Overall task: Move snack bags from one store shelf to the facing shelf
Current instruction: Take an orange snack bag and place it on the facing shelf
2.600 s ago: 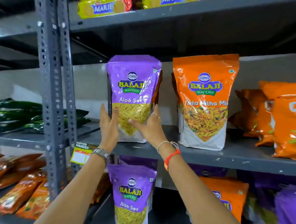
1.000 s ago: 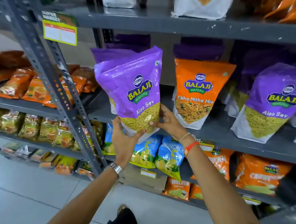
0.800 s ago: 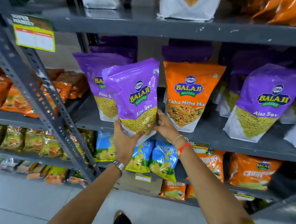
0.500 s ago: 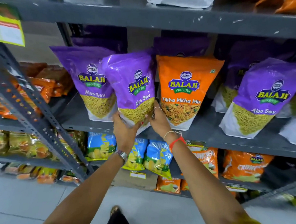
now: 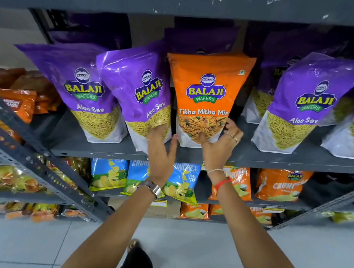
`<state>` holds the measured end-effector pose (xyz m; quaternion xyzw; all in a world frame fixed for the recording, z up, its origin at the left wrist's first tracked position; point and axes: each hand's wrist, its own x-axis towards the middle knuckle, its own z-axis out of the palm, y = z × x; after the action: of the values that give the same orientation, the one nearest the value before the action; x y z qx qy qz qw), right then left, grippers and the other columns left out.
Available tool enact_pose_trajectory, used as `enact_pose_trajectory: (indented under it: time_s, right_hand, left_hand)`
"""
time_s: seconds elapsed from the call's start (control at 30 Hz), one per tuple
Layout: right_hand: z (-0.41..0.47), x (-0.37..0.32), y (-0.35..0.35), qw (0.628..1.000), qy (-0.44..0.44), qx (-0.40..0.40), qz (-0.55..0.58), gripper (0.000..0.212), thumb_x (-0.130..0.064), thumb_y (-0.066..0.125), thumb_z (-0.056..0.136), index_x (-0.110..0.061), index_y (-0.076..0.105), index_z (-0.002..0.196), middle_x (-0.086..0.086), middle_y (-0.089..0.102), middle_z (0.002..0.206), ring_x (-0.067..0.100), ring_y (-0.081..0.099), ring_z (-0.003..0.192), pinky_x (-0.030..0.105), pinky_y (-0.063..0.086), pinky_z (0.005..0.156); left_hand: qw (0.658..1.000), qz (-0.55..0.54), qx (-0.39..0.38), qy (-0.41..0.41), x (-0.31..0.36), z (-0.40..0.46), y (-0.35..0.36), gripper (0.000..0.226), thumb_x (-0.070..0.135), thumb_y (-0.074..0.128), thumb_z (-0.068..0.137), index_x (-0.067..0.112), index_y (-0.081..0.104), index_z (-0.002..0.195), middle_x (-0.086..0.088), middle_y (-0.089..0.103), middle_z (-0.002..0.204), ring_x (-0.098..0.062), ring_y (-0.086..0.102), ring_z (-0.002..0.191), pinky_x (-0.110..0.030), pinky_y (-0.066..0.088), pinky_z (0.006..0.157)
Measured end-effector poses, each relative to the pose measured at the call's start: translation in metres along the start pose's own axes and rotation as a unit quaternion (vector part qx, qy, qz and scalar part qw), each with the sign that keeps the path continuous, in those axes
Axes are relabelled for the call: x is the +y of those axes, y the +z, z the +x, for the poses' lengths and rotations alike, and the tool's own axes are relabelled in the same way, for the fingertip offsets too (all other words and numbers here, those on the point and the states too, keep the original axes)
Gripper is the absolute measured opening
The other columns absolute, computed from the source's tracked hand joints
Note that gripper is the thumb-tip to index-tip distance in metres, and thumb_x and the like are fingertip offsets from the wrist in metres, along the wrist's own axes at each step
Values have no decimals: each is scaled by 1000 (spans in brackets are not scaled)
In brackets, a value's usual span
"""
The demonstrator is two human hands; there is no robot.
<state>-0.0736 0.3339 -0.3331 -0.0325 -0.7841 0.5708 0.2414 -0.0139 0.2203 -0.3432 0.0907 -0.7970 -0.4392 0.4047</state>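
Note:
A purple Aloo Sev bag (image 5: pixel 139 89) stands slightly tilted on the grey shelf (image 5: pixel 275 159), between another purple Aloo Sev bag (image 5: pixel 81 85) and an orange Tikha Mitha Mix bag (image 5: pixel 206 90). My left hand (image 5: pixel 160 153) is spread, its fingertips resting on the tilted purple bag's lower right corner and its thumb pointing toward the orange bag. My right hand (image 5: pixel 219 145) grips the base of the orange bag, thumb on the front and fingers curled round its right edge. More purple bags (image 5: pixel 304 101) stand to the right.
A grey shelf board (image 5: pixel 181 2) runs close overhead. A perforated grey upright (image 5: pixel 34 155) slants across the lower left. Blue chip bags (image 5: pixel 108 175) and orange crunch bags (image 5: pixel 279 185) fill the shelf below. Pale floor tiles (image 5: pixel 28 244) lie underneath.
The purple Aloo Sev bag came down onto the shelf beside the orange bag. My right hand left it and took hold of the orange bag's base; my left hand loosened.

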Motion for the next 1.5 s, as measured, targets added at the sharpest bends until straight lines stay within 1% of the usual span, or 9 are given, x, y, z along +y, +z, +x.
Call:
enact_pose_trajectory:
  time_s: [0.13,0.23,0.4,0.6,0.7,0.83,0.97,1.23,1.5]
  right_hand:
    - [31,20,-1,988,38,-146,19,116,-28,91,52,-8,23,144,18,33,140,27,27,135,30,26,106]
    - [44,27,-1,968,78,-226,75,109,-15,90,55,-6,25,141,8,45,130,20,42,125,38,36,110]
    - [46,28,-12,957,97,-266,63,75,-9,84,65,-7,38,124,2,55,115,20,52,116,34,46,98]
    - [21,23,-30,966,91,-234,66,69,-9,84,65,-5,43,121,3,57,111,18,54,111,14,46,81]
    - [8,14,-44,970,82,-223,48,70,-13,86,62,-6,47,119,7,62,112,22,57,110,34,47,90]
    - [-8,-11,-61,975,66,-207,42,75,-38,90,46,-18,58,111,0,69,107,19,64,103,49,53,92]
    - [-22,-56,-75,975,30,-210,63,70,-54,85,36,-28,64,98,-5,74,96,15,69,93,47,57,84]
    - [-22,-186,-74,956,-80,-249,129,47,-40,93,42,-34,66,81,-21,70,77,-9,65,77,20,56,70]
    - [8,-306,-32,947,-144,-245,147,82,-73,79,25,-23,67,88,-7,74,87,16,69,86,39,57,76]
  left_hand:
    - [969,-144,-157,-128,8,11,27,79,29,62,85,12,14,146,6,20,149,-5,22,139,-24,23,115]
    - [944,-215,-173,-178,13,22,40,87,14,62,85,9,0,147,-2,21,150,-10,27,136,-4,30,102]
    - [937,-202,-177,-222,6,38,47,66,0,60,84,2,24,139,-11,47,130,-13,46,114,-2,44,81]
    - [941,-183,-172,-226,18,25,33,58,-6,61,81,0,33,131,-4,50,116,-12,50,107,-11,46,80]
    - [944,-199,-159,-211,29,10,18,55,-6,60,81,5,35,129,-2,51,117,-10,51,105,-4,46,78]
    - [950,-209,-122,-198,46,-2,-13,49,2,63,82,19,42,123,2,56,118,-11,54,109,-29,47,96]
    - [965,-215,-66,-134,73,-1,-54,53,4,65,80,31,45,120,-1,57,124,-10,55,111,-15,48,87]
    - [987,-156,43,-13,137,57,-152,40,1,62,81,2,51,119,-1,63,102,13,59,82,-5,46,68]
    - [983,-147,90,58,188,150,-227,28,8,67,78,11,61,106,8,70,93,-7,63,86,-25,51,80]
